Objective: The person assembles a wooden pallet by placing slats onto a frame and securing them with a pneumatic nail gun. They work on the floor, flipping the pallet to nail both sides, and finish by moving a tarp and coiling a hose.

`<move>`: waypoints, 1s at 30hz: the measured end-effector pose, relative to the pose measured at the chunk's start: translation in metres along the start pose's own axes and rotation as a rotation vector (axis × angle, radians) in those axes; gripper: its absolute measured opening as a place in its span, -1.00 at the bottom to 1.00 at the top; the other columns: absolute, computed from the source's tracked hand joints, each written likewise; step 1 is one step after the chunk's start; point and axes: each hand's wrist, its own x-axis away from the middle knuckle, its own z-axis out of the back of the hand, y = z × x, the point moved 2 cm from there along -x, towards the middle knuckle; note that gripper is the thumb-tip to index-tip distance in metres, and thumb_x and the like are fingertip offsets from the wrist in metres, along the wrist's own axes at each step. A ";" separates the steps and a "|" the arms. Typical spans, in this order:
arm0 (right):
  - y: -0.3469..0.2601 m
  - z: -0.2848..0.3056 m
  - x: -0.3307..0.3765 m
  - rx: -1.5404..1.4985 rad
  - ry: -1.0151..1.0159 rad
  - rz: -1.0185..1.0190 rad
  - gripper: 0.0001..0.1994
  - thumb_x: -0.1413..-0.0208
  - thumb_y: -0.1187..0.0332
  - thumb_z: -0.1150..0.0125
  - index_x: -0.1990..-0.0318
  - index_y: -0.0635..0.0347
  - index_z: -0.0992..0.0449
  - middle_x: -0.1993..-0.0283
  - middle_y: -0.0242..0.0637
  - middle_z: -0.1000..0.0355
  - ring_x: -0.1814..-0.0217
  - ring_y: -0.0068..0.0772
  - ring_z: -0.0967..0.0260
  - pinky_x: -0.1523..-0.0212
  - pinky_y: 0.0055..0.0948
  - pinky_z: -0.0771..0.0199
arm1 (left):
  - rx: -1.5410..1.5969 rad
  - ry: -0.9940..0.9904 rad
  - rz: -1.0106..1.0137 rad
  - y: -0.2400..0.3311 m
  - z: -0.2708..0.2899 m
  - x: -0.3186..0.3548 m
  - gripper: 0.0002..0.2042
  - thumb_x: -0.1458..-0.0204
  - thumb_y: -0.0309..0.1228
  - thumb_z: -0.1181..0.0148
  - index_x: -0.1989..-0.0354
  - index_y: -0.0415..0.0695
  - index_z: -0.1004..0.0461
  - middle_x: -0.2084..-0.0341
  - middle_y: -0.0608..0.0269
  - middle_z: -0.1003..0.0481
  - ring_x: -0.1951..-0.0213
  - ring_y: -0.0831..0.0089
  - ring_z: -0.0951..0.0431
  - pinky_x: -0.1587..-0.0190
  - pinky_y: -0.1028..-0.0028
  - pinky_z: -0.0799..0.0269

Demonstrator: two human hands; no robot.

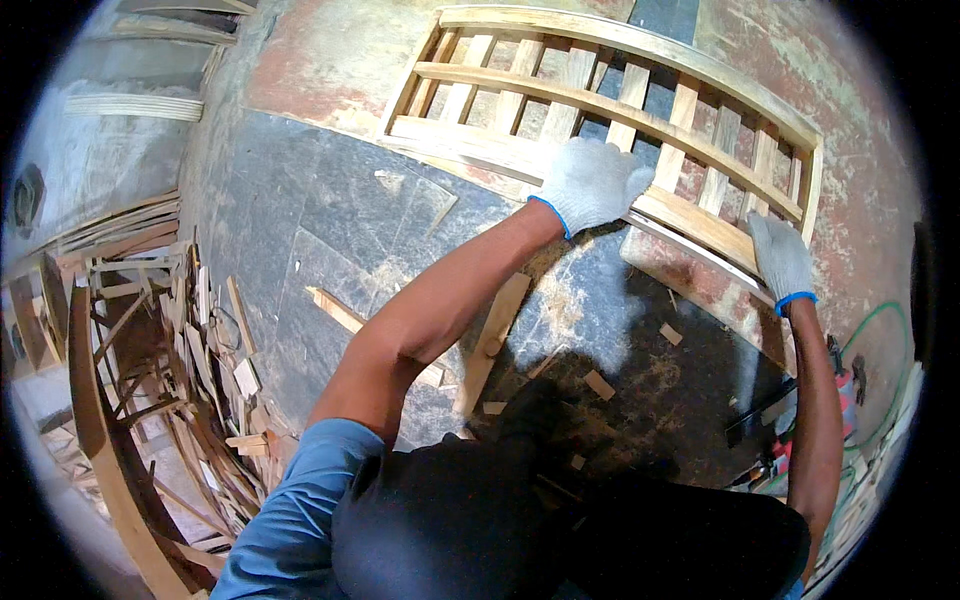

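Observation:
A pale wooden slatted frame [690, 222] lies on the floor ahead of me, with long rails and several crosswise slats inside. My left hand [592, 188], in a white knitted glove with a blue cuff, is closed over its near rail around the middle. Closer to the right end of that same rail, my right hand [782, 258] grips the edge in a matching glove. Both hands' fingertips are partly hidden by the gloves and the wood.
Offcuts, such as a wood strip [495, 340] and a small block [599, 385], litter the sawdusty floor near me. Scrap wood [195, 370] is heaped at the left beside a long plank [100, 430]. Red tools [782, 460] and a green cord [868, 318] lie at the right.

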 end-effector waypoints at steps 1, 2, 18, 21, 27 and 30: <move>-0.001 0.001 0.000 -0.021 -0.012 -0.004 -0.44 -0.40 -0.02 0.27 0.23 0.30 -0.54 0.16 0.17 -0.52 0.07 0.28 -0.44 0.03 0.07 -0.40 | -0.031 -0.027 0.002 0.000 0.001 0.000 -0.65 -0.28 -0.13 0.17 0.36 0.08 -0.57 0.44 0.05 -0.60 0.35 0.01 -0.63 0.31 0.03 -0.52; -0.007 0.003 0.000 -0.048 -0.024 -0.004 -0.41 -0.38 -0.06 0.25 0.23 0.35 -0.54 0.15 0.21 -0.50 0.04 0.30 -0.42 0.01 0.06 -0.37 | -0.038 -0.026 0.005 0.000 0.005 0.000 -0.65 -0.28 -0.13 0.17 0.36 0.08 -0.57 0.44 0.05 -0.60 0.35 0.02 -0.63 0.31 0.03 -0.51; -0.038 -0.038 0.026 0.046 0.454 0.319 -0.86 -0.07 0.26 -0.17 0.41 0.03 -0.59 0.49 -0.25 -0.52 0.42 -0.13 -0.54 0.44 -0.03 -0.45 | -0.048 0.071 0.125 0.004 -0.021 0.003 -0.59 -0.32 -0.13 0.16 0.30 -0.13 -0.58 0.35 -0.06 -0.58 0.26 -0.09 -0.57 0.14 0.01 -0.44; -0.022 -0.046 0.028 -0.018 0.392 0.138 -0.60 -0.21 0.05 -0.05 0.50 0.10 -0.64 0.53 -0.12 -0.54 0.44 -0.10 -0.57 0.45 -0.03 -0.46 | -0.007 0.166 0.025 0.008 -0.036 -0.003 -0.56 -0.33 -0.10 0.17 0.32 -0.15 -0.56 0.36 -0.08 -0.56 0.25 -0.14 -0.55 0.17 0.02 -0.43; -0.031 -0.036 0.029 -0.148 0.359 0.056 -0.51 -0.22 -0.03 -0.02 0.55 0.14 -0.64 0.55 -0.05 -0.54 0.48 -0.04 -0.55 0.39 0.01 -0.43 | -0.053 0.104 0.074 0.005 -0.029 0.000 -0.56 -0.34 -0.13 0.17 0.40 -0.17 -0.52 0.42 -0.09 -0.53 0.30 -0.14 -0.53 0.22 0.02 -0.39; -0.031 -0.036 0.029 -0.141 0.359 0.052 -0.51 -0.22 -0.03 -0.02 0.55 0.14 -0.64 0.55 -0.07 -0.54 0.47 -0.04 -0.55 0.38 0.01 -0.43 | -0.019 0.133 0.053 0.005 -0.028 0.000 -0.55 -0.34 -0.13 0.19 0.41 -0.17 -0.51 0.42 -0.10 -0.52 0.31 -0.15 -0.52 0.23 0.02 -0.39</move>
